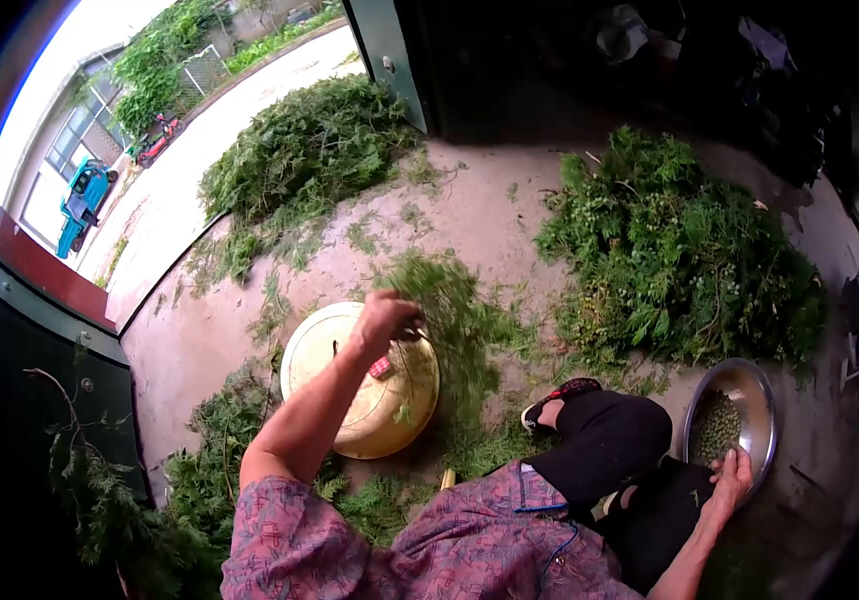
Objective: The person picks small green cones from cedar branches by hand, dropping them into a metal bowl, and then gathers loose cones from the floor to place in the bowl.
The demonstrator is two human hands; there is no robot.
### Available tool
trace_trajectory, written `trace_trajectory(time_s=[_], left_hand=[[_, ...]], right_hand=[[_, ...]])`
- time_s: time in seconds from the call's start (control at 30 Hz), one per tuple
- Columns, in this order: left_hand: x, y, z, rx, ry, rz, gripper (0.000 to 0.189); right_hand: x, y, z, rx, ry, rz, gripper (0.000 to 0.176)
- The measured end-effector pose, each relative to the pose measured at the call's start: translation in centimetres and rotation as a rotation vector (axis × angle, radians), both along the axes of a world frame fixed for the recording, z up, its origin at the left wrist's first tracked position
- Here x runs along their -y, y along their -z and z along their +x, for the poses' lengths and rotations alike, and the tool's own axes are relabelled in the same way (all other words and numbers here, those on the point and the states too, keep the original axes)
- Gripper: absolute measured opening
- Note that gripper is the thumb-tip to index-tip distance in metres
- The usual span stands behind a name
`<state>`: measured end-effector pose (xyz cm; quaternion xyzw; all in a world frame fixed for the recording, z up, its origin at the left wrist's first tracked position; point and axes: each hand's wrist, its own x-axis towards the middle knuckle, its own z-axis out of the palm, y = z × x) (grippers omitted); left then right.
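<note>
My left hand [389,318] is closed around the stem of a leafy evergreen branch [449,300], whose foliage is blurred and spreads to the right. Just under that hand lies a round yellow basin [359,430], seemingly upturned, with a small red-checked patch [379,367] on it. My right hand [732,474] is at the near edge of a metal bowl [755,395], its fingers bent together beside small green berries [717,428] in the bowl. Whatever those fingers may hold is hidden.
A big heap of evergreen branches [684,250] lies at the right, another heap [304,150] by the doorway. More cut branches [214,430] lie left of the basin. Loose sprigs litter the concrete floor [479,190]. Outside stands a blue vehicle [84,205].
</note>
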<state>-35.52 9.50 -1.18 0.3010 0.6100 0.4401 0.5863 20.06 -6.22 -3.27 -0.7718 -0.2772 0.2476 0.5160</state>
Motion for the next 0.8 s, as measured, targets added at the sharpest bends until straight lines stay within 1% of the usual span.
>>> trace_trajectory(time_s=[0.03,0.07,0.1,0.13,0.17,0.23,0.27,0.3,0.33,0.37,0.43,0.5,0.6,0.7,0.77,0.8], left_hand=[[-2.2,-1.8,-3.7,0.004,-0.071,0.235,0.030],[-3.9,-3.7,-6.5,-0.213,-0.220,0.371,0.051],[-4.9,-6.0,-8.4,-0.178,-0.331,0.419,0.064],[-4.6,-9.0,-8.7,-0.200,-0.326,0.458,0.063],[-5.7,-9.3,-10.3,-0.107,-0.389,0.528,0.056],[-7.3,-8.8,-11.5,-0.064,-0.434,0.538,0.045],[-7.9,-7.8,-10.5,-0.035,-0.380,0.541,0.040],[-8.3,-6.9,-8.8,-0.003,-0.320,0.545,0.036],[-8.0,-6.9,-4.9,0.130,-0.267,0.456,0.032],[-8.7,-5.1,-3.2,0.262,-0.131,0.416,0.031],[-8.4,-2.7,3.4,0.341,-0.005,0.333,0.028],[-7.2,-2.1,10.4,0.419,0.211,0.273,0.024],[-5.4,-2.8,19.7,0.403,0.332,0.260,0.022],[-4.8,-3.0,26.7,0.421,0.456,0.249,0.022],[-4.6,-2.9,30.9,0.428,0.495,0.166,0.022],[-4.4,-2.6,32.8,0.391,0.519,0.136,0.022]], right_hand=[[0.1,-0.4,-0.4,-0.037,0.018,0.044,0.022],[0.2,-0.4,-0.3,-0.032,0.004,0.066,0.022],[0.5,-0.5,-0.4,-0.026,0.020,0.078,0.021],[0.8,-0.6,-0.3,0.014,0.013,0.070,0.021],[1.0,-0.7,-0.2,0.009,0.055,0.066,0.020],[1.5,-1.2,-0.4,0.021,0.105,0.087,0.019],[2.0,-1.3,-0.2,0.040,0.131,0.084,0.019],[2.3,-2.2,-0.6,0.036,0.166,0.080,0.019],[2.9,-2.7,-0.8,0.015,0.167,0.127,0.018],[3.5,-3.1,-0.7,0.023,0.172,0.157,0.018],[4.8,-2.6,0.0,-0.002,0.187,0.206,0.018],[5.8,-1.6,0.6,0.019,0.189,0.240,0.018],[6.4,-2.8,0.4,0.061,0.279,0.228,0.017],[5.6,-2.2,0.3,-0.073,0.284,0.329,0.017],[3.8,-1.4,-0.3,-0.136,0.222,0.313,0.015],[2.6,-0.8,-0.4,-0.180,0.198,0.217,0.015]])
